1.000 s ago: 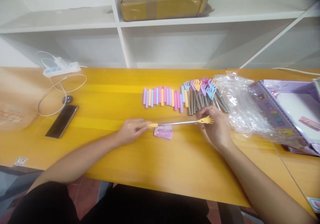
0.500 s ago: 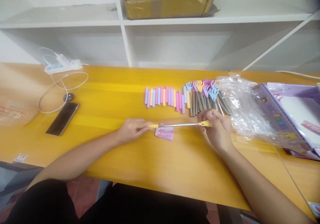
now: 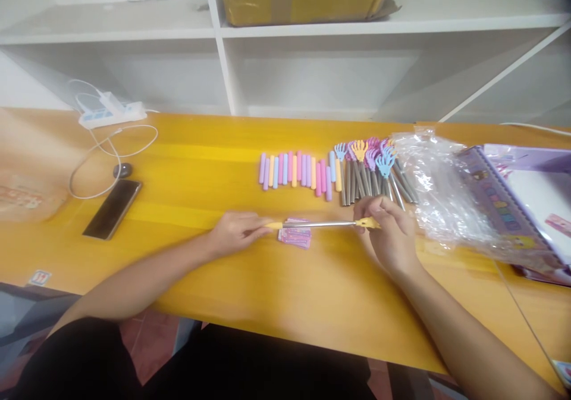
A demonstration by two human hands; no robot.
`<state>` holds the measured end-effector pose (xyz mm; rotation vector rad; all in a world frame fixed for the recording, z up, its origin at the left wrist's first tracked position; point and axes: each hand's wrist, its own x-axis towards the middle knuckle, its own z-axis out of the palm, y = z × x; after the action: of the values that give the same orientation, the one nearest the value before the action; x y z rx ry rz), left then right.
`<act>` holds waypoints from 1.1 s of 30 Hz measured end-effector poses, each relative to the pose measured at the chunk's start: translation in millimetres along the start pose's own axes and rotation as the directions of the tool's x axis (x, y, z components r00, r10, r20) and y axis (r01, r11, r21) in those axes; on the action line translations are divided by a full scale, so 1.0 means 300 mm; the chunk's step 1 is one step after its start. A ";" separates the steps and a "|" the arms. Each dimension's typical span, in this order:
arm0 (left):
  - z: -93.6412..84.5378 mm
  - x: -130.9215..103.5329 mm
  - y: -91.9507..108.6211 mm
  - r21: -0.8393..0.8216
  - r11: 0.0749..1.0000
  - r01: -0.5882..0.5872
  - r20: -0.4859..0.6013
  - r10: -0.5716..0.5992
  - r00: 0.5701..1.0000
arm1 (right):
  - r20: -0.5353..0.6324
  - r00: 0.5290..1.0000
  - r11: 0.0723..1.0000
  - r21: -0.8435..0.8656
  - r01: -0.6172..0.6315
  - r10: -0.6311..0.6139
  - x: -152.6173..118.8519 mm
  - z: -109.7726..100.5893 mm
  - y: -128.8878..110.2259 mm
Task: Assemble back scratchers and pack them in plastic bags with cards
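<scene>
Yellow-handled telescopic pointer held stretched out between two hands over an orange-yellow table.

Yellow plastic caps both ends of the pointer (image 3: pixel 319 224): the left hand (image 3: pixel 234 231) pinches the handle end, the right hand (image 3: pixel 390 233) has its fingers closed round the small hand-shaped tip, and the thin metal rod runs level between them, just above a small stack of pink cards (image 3: pixel 294 237) lying on the table (image 3: pixel 200 174). Behind the rod lies a row of pastel grips (image 3: pixel 294 169), and just to its right a bunch of collapsed pointers (image 3: pixel 370 171) with coloured hand tips, fanned against a crumpled clear plastic bag (image 3: pixel 439 194). A purple box (image 3: pixel 513 203) sits at the far right. A dark phone (image 3: pixel 112 208) and a white power strip (image 3: pixel 111 113) lie well apart on the left.
</scene>
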<state>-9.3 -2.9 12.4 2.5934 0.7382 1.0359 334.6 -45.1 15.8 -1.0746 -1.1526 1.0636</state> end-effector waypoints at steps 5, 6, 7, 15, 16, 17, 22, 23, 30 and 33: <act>0.000 -0.003 0.007 0.019 1.000 -0.006 -0.006 0.006 1.000 | 0.007 1.000 1.000 -0.012 -0.017 0.017 -0.010 0.009 0.008; 0.000 -0.003 0.009 0.022 1.000 -0.005 -0.003 0.005 1.000 | 0.010 1.000 1.000 -0.021 -0.010 0.010 -0.011 0.011 0.010; 0.000 -0.003 0.012 0.021 1.000 -0.004 -0.003 0.004 1.000 | 0.011 1.000 1.000 -0.026 -0.003 0.003 -0.013 0.013 0.011; 0.001 -0.008 0.033 -0.026 1.000 0.004 0.011 -0.003 1.000 | 0.022 1.000 0.999 -0.035 0.012 -0.011 -0.037 0.035 0.021; 0.001 -0.008 0.035 -0.027 1.000 0.006 0.016 -0.006 1.000 | 0.020 1.000 0.999 -0.038 0.007 -0.007 -0.041 0.038 0.022; 0.001 -0.007 0.038 -0.023 1.000 0.006 0.018 -0.005 1.000 | 0.017 1.000 0.999 -0.040 0.002 -0.001 -0.045 0.041 0.022; 0.003 -0.002 0.052 -0.017 1.000 -0.024 -0.006 0.024 1.000 | 0.011 1.000 0.998 -0.053 -0.028 0.029 -0.060 0.058 0.019; 0.004 -0.001 0.055 -0.027 0.999 -0.029 -0.015 0.029 0.999 | 0.015 0.999 0.998 -0.058 -0.032 0.033 -0.064 0.064 0.017; 0.019 -0.004 0.073 -0.063 0.997 -0.049 -0.007 0.049 0.999 | 0.030 0.999 0.995 -0.097 -0.038 0.041 -0.099 0.111 0.010; 0.026 -0.008 0.079 -0.072 0.996 -0.045 -0.014 0.044 0.999 | 0.028 0.999 0.996 -0.081 -0.036 0.039 -0.111 0.130 0.012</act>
<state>3.2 -24.5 15.0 2.5543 0.6366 1.0720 292.4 -74.0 10.5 -1.1509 -1.2121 1.0728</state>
